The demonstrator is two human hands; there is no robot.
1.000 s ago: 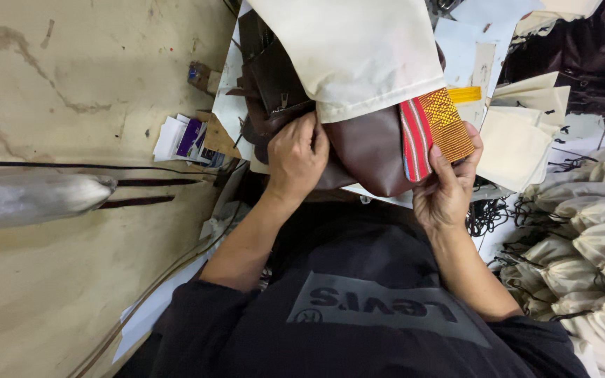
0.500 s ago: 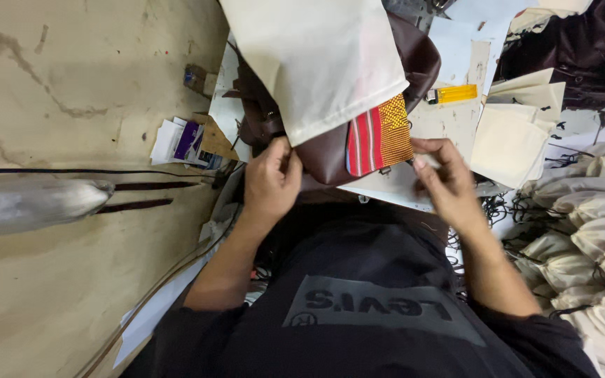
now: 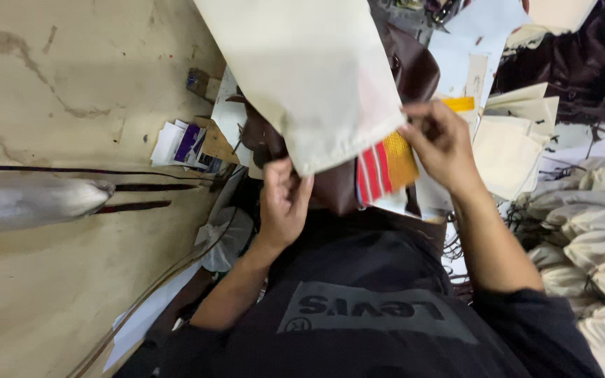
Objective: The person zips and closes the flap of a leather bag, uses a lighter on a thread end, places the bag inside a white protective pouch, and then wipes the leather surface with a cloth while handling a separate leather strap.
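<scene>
Both hands are gripping the cream cloth bag (image 3: 316, 77) at its open lower edge: left hand (image 3: 283, 203) pinching the near corner, right hand (image 3: 442, 143) pinching the far corner, brown leather bag (image 3: 337, 192) sitting inside.

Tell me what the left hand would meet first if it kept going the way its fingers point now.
The left hand points up at the lower edge of the cream cloth bag, which it already seems to grip; the brown leather bag lies just behind. Depth between them is unclear.

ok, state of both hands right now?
Left hand: closed on the cream cloth bag's lower edge.
Right hand: pinching the same bag's corner.
</scene>
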